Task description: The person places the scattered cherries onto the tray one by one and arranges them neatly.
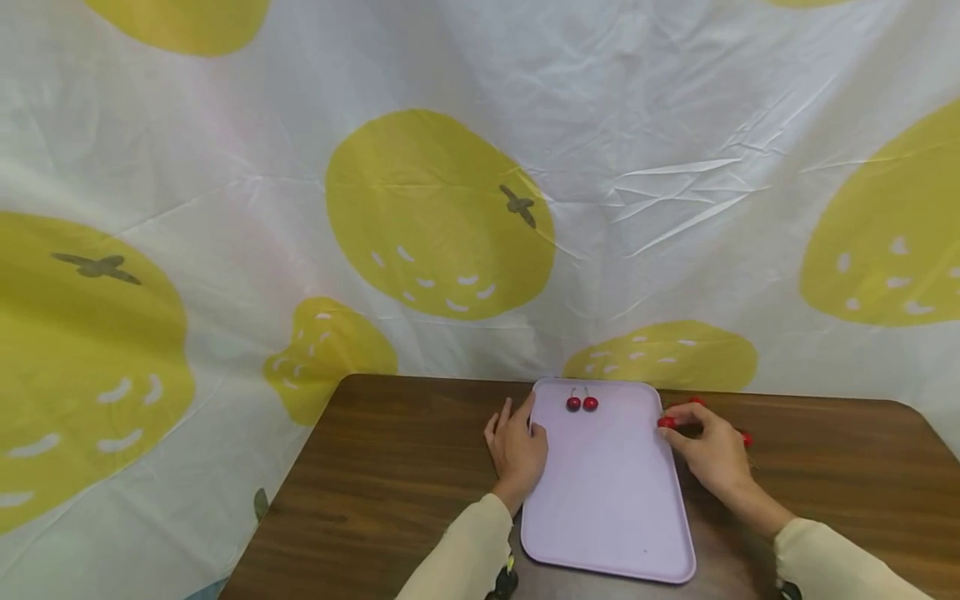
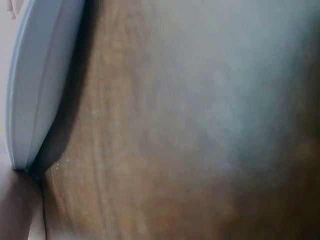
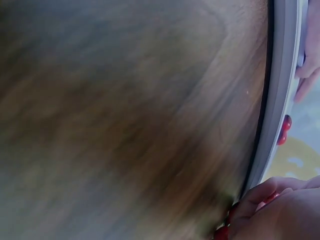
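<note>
A pale purple tray (image 1: 607,492) lies on the brown wooden table. My left hand (image 1: 519,450) holds its left edge, thumb over the rim and fingers outside. Two dark red cherries (image 1: 591,403) with stems sit side by side near the tray's far end. At the right rim, my right hand (image 1: 708,450) pinches a bright red cherry (image 1: 666,422) between thumb and fingers. More red fruit, a cherry (image 1: 697,400) behind that hand and another cherry (image 1: 746,437) to its right, is partly hidden. The left wrist view catches only a bit of hand by the tray's side (image 2: 37,90).
Brown tabletop (image 1: 375,467) spreads on both sides of the tray. Behind the table's far edge hangs a white cloth (image 1: 585,250) printed with yellow fruit. Both wrist views are largely filled by blurred wood.
</note>
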### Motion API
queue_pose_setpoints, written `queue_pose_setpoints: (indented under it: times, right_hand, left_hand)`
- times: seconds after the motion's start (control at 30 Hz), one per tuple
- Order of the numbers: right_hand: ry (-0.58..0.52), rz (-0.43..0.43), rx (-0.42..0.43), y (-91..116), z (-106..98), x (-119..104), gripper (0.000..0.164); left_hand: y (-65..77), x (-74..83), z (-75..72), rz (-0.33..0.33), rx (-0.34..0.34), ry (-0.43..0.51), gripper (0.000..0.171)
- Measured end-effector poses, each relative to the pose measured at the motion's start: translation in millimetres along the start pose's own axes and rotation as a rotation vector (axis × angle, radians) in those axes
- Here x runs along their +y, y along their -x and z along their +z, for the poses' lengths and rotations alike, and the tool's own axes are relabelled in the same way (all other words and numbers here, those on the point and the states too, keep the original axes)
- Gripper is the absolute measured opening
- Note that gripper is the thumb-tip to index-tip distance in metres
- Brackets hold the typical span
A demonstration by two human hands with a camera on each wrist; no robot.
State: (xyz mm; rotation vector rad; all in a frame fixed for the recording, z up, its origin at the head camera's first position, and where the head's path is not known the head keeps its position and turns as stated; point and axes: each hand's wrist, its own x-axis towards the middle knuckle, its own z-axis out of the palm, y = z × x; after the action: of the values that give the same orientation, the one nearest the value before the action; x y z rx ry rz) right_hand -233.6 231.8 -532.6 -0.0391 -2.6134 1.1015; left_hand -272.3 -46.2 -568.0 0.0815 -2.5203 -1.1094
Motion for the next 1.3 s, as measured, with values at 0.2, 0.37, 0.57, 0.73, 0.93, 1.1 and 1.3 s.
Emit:
queue_pose_setpoints:
  times: [0.2, 0.37, 0.57, 0.73, 0.93, 1.1, 1.3]
  right_hand:
    - [-0.011, 0.007, -0.025, -6.8, 12.8, -8.7, 0.026]
    - [0.036, 0.005, -0.023, -14.1, 21.9, -16.1, 0.022]
    - [0.047, 0.005, -0.019, -22.0, 27.7, -23.2, 0.022]
    - [0.025, -0.022, -0.005, -35.3, 39.0, -29.7, 0.020]
    - [0.017, 0.016, -0.090, -50.1, 54.1, -35.4, 0.023]
    - [-0.001, 0.051, -0.140, -52.8, 60.7, -35.4, 0.020]
    - [-0.033, 0.029, -0.159, -53.8, 63.5, -37.5, 0.021]
  left_hand:
    - [-0.3, 0.4, 0.7, 0.021, 0.013, -0.002, 0.049]
    - [-0.6, 1.0, 1.0, 0.013, 0.018, -0.001, 0.049]
    - [-0.2, 3.9, 5.6, 0.019, 0.011, -0.008, 0.049]
    - [-1.7, 6.0, 6.4, 0.047, 0.036, -0.021, 0.048]
    - [-3.0, 6.4, 3.6, 0.034, 0.029, -0.011, 0.048]
    - [-0.1, 3.7, 1.8, 0.025, 0.020, -0.003, 0.048]
    - [1.1, 0.0, 0.7, 0.018, 0.029, -0.005, 0.049]
